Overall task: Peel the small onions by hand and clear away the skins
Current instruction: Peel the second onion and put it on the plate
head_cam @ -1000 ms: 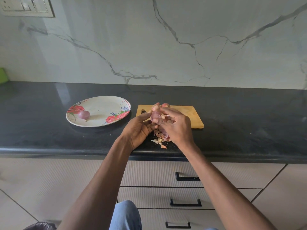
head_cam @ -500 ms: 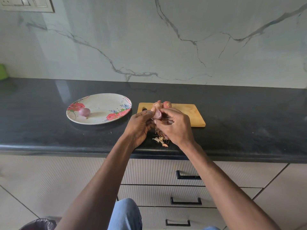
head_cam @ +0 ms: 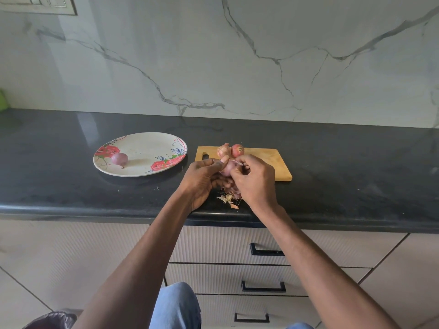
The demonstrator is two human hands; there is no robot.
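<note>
Home kitchen, plainly. Black polished stone countertop (head_cam: pixel 332 162) running edge to edge, white marble-look backsplash (head_cam: pixel 261 55) with grey veins rising behind at twelve o'clock. Below, cream ribbed drawer fronts (head_cam: pixel 228 243) with black bar handles (head_cam: pixel 267 250) at five o'clock. Wall switch plate (head_cam: pixel 40 4) up at eleven o'clock. Out on the counter: a rose-patterned dinner plate (head_cam: pixel 147 148) at ten o'clock carrying one peeled small onion (head_cam: pixel 119 159), a wooden cutting board (head_cam: pixel 268 162) at one o'clock, onion skins (head_cam: pixel 229 198) scattered near the front edge. Tiled floor (head_cam: pixel 14 293) at eight o'clock.
</note>
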